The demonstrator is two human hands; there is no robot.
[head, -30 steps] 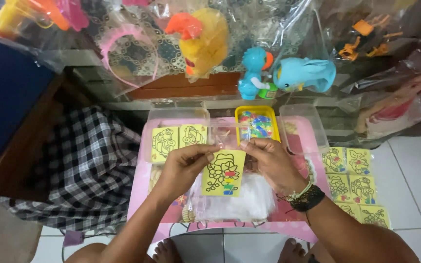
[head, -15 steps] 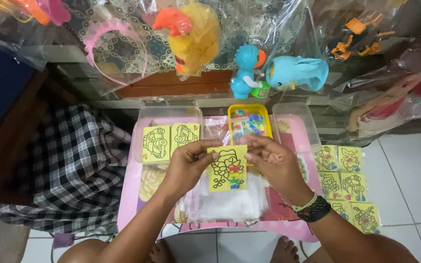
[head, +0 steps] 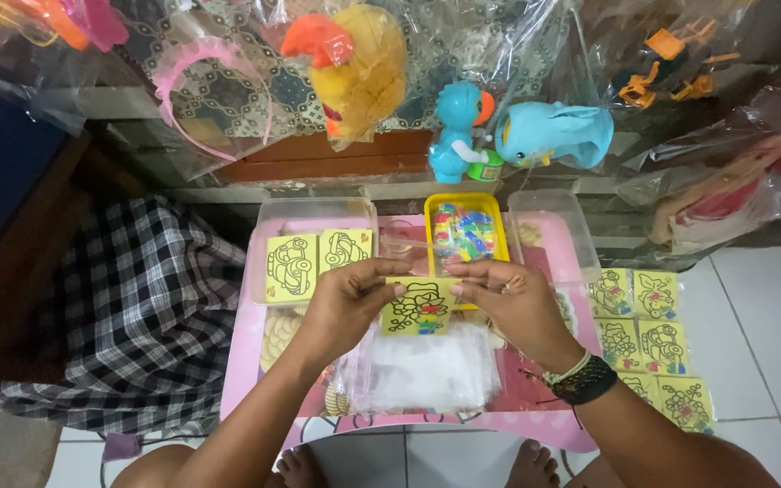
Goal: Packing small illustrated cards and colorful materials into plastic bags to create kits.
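Note:
Both hands hold one small yellow picture card (head: 418, 309) with a black line drawing, above a pink low table (head: 248, 361). My left hand (head: 350, 298) pinches its upper left edge; my right hand (head: 503, 303) pinches the upper right edge. A black watch and bead bracelets sit on the right wrist. Under the card lies a pile of clear plastic sleeves (head: 422, 370). Just behind the card stands a yellow tray (head: 433, 210) of small coloured pieces.
Two yellow car cards (head: 316, 258) lie in a clear container on the left. Several more yellow cards (head: 648, 334) lie on the white tiled floor at right. A checked cloth (head: 128, 307) lies left. Bagged toys hang behind: a yellow chick (head: 359, 68), blue toys (head: 522, 131).
The card and both hands have stayed in the same place on the table; the camera has tilted slightly, shifting the scene up in view.

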